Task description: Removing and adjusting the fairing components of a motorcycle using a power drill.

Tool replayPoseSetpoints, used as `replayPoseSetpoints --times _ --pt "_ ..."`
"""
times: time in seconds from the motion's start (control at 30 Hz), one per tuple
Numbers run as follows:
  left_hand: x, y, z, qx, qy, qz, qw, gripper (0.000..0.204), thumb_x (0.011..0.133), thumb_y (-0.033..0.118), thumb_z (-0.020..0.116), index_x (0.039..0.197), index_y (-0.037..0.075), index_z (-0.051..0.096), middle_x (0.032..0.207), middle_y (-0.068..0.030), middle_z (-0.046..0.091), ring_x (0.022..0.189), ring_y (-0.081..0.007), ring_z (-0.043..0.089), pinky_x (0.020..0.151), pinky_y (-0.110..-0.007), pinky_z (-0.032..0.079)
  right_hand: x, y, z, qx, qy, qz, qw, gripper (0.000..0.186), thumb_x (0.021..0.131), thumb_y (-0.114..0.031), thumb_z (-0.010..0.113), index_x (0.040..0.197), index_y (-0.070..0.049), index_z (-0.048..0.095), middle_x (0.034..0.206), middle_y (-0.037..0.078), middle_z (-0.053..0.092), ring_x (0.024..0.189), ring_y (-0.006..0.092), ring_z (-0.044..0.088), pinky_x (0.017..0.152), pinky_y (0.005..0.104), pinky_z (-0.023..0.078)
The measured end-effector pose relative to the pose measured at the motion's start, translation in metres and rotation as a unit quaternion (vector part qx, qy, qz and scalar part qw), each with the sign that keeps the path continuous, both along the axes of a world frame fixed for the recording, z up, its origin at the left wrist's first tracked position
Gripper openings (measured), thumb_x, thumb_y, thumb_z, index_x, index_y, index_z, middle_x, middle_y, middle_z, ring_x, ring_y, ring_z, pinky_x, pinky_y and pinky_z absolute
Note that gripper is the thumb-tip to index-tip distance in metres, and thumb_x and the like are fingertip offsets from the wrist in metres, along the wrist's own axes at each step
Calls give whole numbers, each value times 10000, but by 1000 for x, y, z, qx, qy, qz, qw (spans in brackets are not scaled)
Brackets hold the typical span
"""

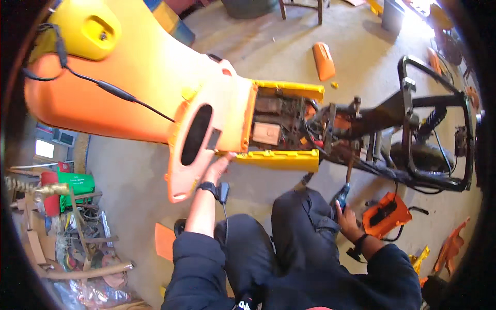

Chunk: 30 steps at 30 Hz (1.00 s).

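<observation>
A partly stripped scooter lies across the view, its orange body panel on the left, with a long dark oval opening. My left hand is closed at that panel's near edge, its fingertips where the panel meets the yellow side strip. My right hand, low beside my right knee, is wrapped round a slim tool with a blue-and-dark handle and a brownish shaft pointing up toward the frame. Its exact kind is unclear. Between the yellow strips, the bay shows wiring and a tan box.
A black tubular frame fills the right. Near it lies an orange-red plastic part with a cable. An orange cover sits on the far floor. Scrap and a green bag are heaped left; a black cable crosses the body.
</observation>
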<state>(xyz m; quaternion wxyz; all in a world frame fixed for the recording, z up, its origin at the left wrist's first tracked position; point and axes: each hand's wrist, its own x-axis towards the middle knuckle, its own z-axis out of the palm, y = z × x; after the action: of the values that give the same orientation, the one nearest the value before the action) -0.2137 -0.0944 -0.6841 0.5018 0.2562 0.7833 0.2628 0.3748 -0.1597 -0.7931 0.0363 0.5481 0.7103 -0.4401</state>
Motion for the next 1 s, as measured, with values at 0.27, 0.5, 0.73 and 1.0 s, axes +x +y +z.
replayPoseSetpoints --times 0.27,0.5,0.73,1.0 --pt "9 28 8 -53 -21 -76 996 876 861 614 577 1530 149 258 1557 -74 293 1394 -249 285 1044 -472 357 -55 135 152 -5 -60 297 953 281 896 -283 557 848 -40 688 837 231 657 777 410 653 693 491 518" --pt "-21 -1 -55 264 -15 -33 964 798 826 527 622 1440 77 381 1426 -79 423 1298 -216 392 1033 -370 390 -299 174 244 82 299 80 947 320 941 -161 556 1185 39 611 1097 202 681 1030 249 663 894 331 505" --pt "11 19 -56 200 20 -22 979 628 932 453 523 1384 23 448 1378 -104 470 1187 -210 492 922 -379 464 -400 193 161 139 173 -36 974 465 889 -263 607 1209 67 533 1036 288 657 974 415 654 855 458 517" --pt "-27 -9 -90 157 -57 24 986 586 940 371 592 1331 -39 445 1254 -155 559 1051 -204 597 869 -325 499 -435 194 175 -34 124 -134 983 441 818 -320 697 1026 67 661 1020 281 671 1008 395 657 867 437 528"
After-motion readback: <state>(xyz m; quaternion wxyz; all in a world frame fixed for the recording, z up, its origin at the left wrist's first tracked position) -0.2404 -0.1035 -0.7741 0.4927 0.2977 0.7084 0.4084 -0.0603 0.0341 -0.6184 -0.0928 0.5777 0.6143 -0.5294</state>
